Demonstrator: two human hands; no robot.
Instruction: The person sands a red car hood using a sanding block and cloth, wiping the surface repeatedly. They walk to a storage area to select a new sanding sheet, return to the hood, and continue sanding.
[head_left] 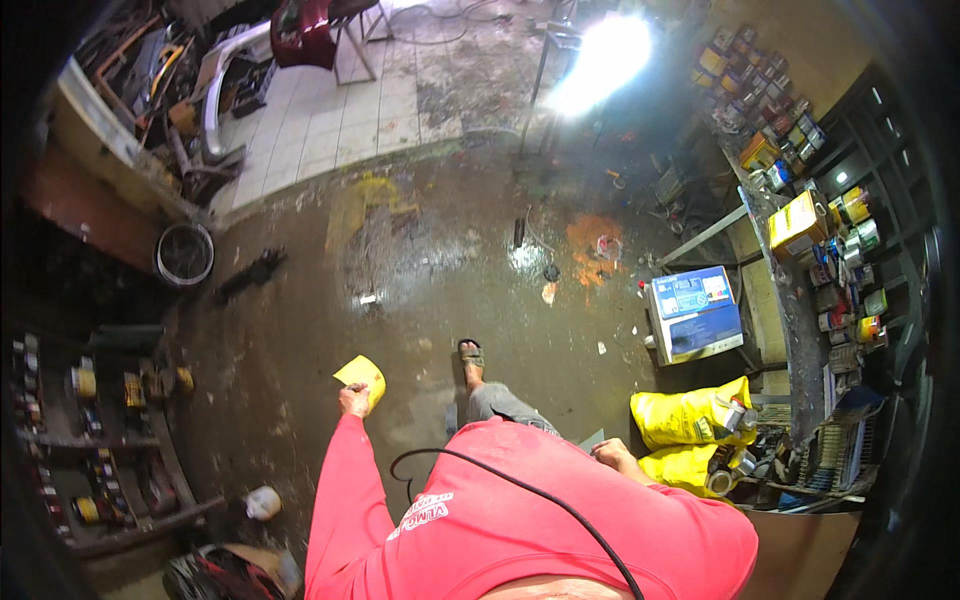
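My left hand (354, 400) is closed on the edge of a yellow sheet (366, 374), which looks like paper or sandpaper and is slightly curled. It is held out in front of me, over the brown floor. My right hand (618, 457) is bent in close to my right side, its fingers curled. Beside those fingers shows the corner of a flat, pale grey piece (593, 440); most of it is hidden behind my red sleeve and body. A black cable (520, 482) runs across my chest.
On the right, yellow bags (685, 412) and a blue-and-white box (695, 312) stand by a bench (795, 310) crowded with cans. Shelves (100, 440) with small containers line the left, near a white tub (263, 503). A bucket (184, 254) and dark object (250, 275) lie farther off. A bright lamp (605, 65) glares ahead.
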